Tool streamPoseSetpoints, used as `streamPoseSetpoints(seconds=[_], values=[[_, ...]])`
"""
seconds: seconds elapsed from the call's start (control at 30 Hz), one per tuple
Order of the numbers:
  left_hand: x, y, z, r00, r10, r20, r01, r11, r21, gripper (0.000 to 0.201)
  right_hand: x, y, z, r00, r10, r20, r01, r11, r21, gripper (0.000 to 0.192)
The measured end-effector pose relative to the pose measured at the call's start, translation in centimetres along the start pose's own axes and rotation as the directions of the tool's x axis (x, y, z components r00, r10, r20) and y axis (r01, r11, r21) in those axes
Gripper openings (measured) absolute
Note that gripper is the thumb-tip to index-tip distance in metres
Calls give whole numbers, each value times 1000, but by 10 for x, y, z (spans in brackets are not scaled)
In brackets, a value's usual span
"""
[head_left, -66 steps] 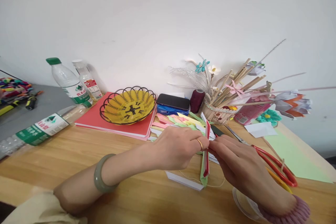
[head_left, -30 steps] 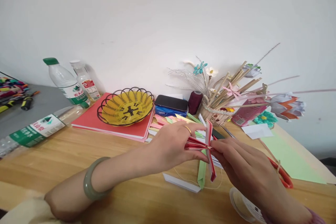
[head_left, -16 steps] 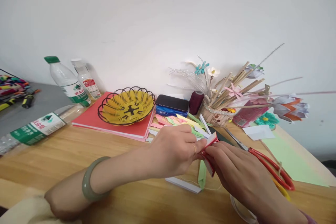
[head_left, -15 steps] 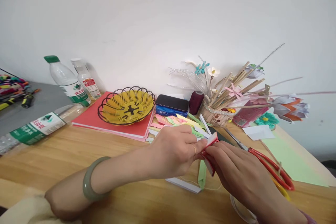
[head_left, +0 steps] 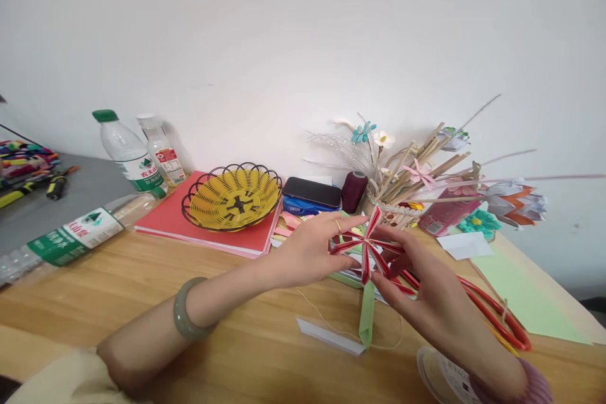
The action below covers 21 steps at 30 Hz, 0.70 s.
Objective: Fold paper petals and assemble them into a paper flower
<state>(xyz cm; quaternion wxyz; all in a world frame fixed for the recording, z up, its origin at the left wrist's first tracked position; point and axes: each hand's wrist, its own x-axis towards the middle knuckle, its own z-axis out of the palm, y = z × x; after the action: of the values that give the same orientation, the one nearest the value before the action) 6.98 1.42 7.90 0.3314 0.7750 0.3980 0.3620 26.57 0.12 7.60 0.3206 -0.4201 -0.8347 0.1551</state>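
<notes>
Between my two hands is a red-and-white folded paper flower, its pleated petals spread out like a star from a pinched centre. My left hand, with a ring and a green bangle on the wrist, holds its left petals between thumb and fingers. On the opposite side, my right hand grips the right petals with thumb and fingertips. Just below the flower, a green folded paper strip lies on the table beside a white paper strip and a thin loop of string. Red-handled scissors lie partly hidden behind my right hand.
A yellow woven basket rests on red paper. Left are plastic bottles; behind are a phone, a dark thread spool and a decorated holder of sticks. Green paper lies right, a tape roll in front.
The paper flower has been turned and opened out, so its star of petals now faces me. My left hand has gone from a tight pinch to fingers spread along its edge.
</notes>
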Motion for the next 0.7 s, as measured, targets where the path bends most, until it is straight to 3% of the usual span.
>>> streamPoseSetpoints(seconds=[0.13,0.23,0.3,0.4,0.5,0.6,0.7], values=[[1,-3,1,985,-133,107,159,942,-294,81,2,0,-3,991,136,-8,-133,976,170,25],[5,-10,4,980,-171,103,198,761,-618,85,5,1,0,978,199,-69,-179,958,224,23],[8,-12,7,969,-240,51,199,647,-736,80,5,1,3,963,249,-105,-209,932,297,24],[10,-12,8,936,-350,24,232,565,-792,60,5,0,4,933,335,-130,-254,871,420,24],[10,-10,7,933,-320,167,323,532,-783,40,5,-3,3,925,363,-117,-266,833,485,25],[9,-10,8,919,-286,271,389,551,-738,36,5,-4,2,924,369,-99,-272,817,508,28],[8,-11,9,916,-312,251,389,545,-743,35,6,-3,2,900,421,-114,-313,804,506,37]])
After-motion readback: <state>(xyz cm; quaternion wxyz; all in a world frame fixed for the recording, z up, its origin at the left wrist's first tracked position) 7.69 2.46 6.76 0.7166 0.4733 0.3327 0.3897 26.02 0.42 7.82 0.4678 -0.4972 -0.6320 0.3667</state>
